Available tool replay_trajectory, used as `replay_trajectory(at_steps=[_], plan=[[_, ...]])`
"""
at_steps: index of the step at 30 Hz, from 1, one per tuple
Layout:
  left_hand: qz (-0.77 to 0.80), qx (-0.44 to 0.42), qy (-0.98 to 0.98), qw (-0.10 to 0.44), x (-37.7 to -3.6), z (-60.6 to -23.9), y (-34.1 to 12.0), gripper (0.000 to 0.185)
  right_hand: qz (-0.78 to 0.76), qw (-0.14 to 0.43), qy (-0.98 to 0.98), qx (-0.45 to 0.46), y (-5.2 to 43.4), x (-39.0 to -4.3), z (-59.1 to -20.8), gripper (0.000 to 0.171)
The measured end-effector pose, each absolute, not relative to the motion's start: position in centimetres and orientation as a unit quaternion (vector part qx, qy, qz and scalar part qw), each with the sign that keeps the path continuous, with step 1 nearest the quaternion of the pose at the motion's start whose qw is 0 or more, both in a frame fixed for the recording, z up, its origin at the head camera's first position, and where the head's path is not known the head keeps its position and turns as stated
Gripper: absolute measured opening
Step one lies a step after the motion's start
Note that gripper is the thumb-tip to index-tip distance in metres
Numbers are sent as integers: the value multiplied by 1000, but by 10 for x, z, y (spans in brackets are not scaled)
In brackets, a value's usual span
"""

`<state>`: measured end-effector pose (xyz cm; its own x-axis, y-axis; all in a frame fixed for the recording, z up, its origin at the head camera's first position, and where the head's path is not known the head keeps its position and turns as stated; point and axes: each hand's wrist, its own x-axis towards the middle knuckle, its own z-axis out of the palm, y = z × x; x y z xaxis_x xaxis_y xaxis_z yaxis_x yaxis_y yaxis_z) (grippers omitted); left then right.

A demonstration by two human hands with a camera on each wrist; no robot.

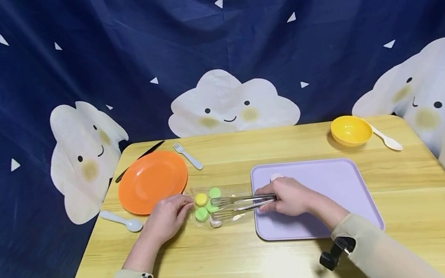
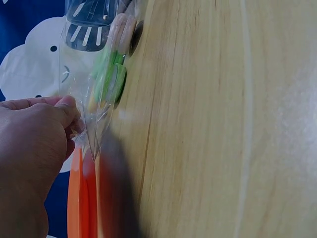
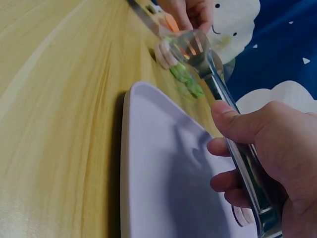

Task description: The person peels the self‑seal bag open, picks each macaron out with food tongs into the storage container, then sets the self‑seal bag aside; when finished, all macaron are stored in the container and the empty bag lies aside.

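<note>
My left hand [image 1: 167, 220] pinches the edge of a clear plastic bag [image 2: 74, 79] between thumb and fingers. Inside or under the film sit a yellow macaron [image 1: 201, 199], several green macarons [image 1: 201, 214] and a pale pink one [image 1: 216, 221]. Metal tongs [image 1: 250, 197] are gripped in my right hand [image 1: 288, 195], thumb on one arm and fingers round the other. Their slotted heads stand apart at the bag, beside the green and pink macarons. Another pale macaron [image 3: 242, 215] lies on the lilac tray [image 1: 331, 172], partly hidden behind my right hand.
An orange plate [image 1: 151, 181] stands at the left, with a black knife [image 1: 153, 149], a pale fork [image 1: 189, 157] and a pale spoon [image 1: 123, 221] around it. A yellow bowl [image 1: 351, 131] and white spoon [image 1: 387, 139] are at the back right of the wooden table [image 1: 245, 269].
</note>
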<state>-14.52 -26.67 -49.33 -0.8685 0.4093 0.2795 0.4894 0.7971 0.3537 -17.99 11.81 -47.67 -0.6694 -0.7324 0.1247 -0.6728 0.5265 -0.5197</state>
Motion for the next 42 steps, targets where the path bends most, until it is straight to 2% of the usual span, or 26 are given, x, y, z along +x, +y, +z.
replay_trajectory(at_steps=[9, 21, 32, 42], plan=[[-210, -241, -943, 94, -145, -493, -265, 10, -282, 76, 869, -399, 123, -183, -476, 37], [-205, -236, -946, 90, -145, -493, -264, 9, -280, 66, 862, -418, 123, -180, -479, 29], [-207, -251, -940, 100, -145, -495, -264, 8, -302, 83, 837, -449, 119, -184, -486, 38], [-201, -249, -943, 86, -144, -494, -263, 9, -251, 106, 843, -464, 105, -182, -482, 26]])
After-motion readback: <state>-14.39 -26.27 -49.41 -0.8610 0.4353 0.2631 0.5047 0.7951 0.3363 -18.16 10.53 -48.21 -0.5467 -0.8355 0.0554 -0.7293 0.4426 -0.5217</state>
